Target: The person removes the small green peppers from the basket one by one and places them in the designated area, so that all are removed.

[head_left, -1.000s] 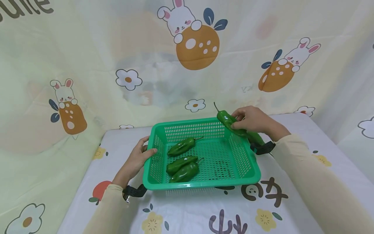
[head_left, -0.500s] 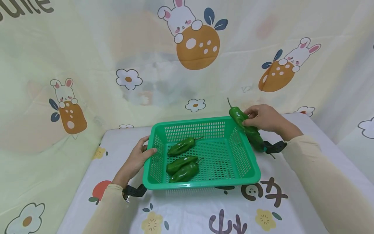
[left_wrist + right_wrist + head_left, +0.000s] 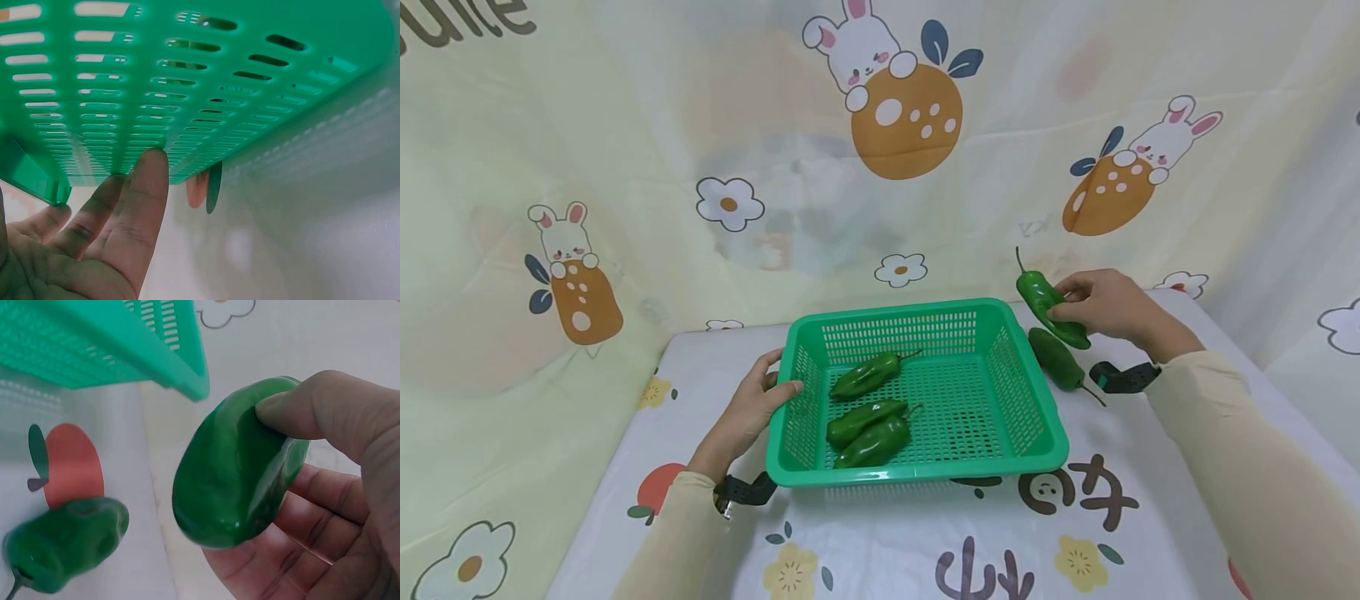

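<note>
My right hand pinches a glossy green pepper between thumb and fingers, above the table just right of the basket. Its thin stem points up and away. A second green pepper lies on the table below it, beside the basket's right wall, stem toward the right. At the left end of the green plastic basket, my left hand grips the rim, thumb over the edge. In the left wrist view its fingers press the slotted wall from outside. Three peppers lie inside the basket, toward its left.
A white printed cloth covers the table. Behind it hangs a cream curtain with rabbit and flower prints. Dark straps sit on both wrists.
My right hand has carried its pepper rightward, from over the basket's back right corner to outside the basket. The pepper on the table is now more exposed. My left hand and the basket stay put.
</note>
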Available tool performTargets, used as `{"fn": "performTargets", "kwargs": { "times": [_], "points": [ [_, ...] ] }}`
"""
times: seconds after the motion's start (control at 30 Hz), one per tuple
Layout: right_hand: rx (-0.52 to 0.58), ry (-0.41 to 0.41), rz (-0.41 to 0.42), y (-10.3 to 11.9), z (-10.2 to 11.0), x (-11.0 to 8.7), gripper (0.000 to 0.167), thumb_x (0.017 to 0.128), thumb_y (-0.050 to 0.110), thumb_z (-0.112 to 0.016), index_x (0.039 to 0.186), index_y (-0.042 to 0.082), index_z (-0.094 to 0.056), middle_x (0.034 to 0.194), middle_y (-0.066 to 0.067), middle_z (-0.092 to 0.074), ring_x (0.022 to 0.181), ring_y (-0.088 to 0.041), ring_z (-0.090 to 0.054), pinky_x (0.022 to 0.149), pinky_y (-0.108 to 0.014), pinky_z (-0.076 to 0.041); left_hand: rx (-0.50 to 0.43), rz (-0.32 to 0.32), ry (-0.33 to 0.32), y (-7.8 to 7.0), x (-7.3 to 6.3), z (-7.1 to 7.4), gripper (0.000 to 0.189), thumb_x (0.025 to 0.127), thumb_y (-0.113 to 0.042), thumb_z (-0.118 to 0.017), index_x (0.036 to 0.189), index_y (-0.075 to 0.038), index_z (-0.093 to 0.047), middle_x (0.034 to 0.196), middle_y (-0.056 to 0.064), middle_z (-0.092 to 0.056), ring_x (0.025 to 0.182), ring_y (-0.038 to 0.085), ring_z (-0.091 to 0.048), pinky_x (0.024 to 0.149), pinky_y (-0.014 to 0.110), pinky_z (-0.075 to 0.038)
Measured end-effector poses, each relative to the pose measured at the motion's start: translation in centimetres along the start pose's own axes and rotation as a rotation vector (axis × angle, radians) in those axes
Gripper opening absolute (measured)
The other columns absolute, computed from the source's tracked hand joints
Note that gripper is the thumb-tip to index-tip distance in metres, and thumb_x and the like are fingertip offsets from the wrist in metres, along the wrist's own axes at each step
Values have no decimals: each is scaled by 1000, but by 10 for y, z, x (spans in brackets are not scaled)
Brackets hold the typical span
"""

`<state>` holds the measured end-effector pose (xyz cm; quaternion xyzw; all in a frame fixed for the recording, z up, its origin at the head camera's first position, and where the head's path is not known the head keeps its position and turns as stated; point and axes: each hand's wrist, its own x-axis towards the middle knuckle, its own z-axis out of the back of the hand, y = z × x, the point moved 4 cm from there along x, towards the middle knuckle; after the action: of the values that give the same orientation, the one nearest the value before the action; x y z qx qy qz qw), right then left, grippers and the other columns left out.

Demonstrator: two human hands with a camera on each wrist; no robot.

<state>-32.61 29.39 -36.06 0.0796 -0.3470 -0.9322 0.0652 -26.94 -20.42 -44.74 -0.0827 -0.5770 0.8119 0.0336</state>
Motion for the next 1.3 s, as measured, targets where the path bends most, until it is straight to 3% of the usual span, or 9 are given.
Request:
{"fn": "performTargets", "kwargs": {
  "times": [0.53,0.8,1.3],
  "points": [
    [52,-10,-108,-47,5,0,59,100,32,-68,140,-10,-51,116,-25,-64,89,-24,-70,84,-47,-65,-3,2,9,-1,1,1,69,104,-23,-61,163,-18,-26,147,28,-52,112,42,-70,81,50,-65],
    [59,-13,-147,-67,1,0,65,101,33,-67,144,-11,-46,126,-33,-58,97,-34,-68,85,-48,-65,-3,0,5,-1,0,1,70,104,-24,-62,163,-18,-25,146,27,-53,110,41,-71,80,50,-66],
    [51,18,-222,-98,-14,2,68,101,35,-66,143,-14,-44,127,-35,-54,98,-36,-66,85,-46,-65,5,14,-5,3,2,1,68,104,-22,-61,163,-19,-27,144,27,-54,109,40,-71,79,48,-66]
  ]
}}
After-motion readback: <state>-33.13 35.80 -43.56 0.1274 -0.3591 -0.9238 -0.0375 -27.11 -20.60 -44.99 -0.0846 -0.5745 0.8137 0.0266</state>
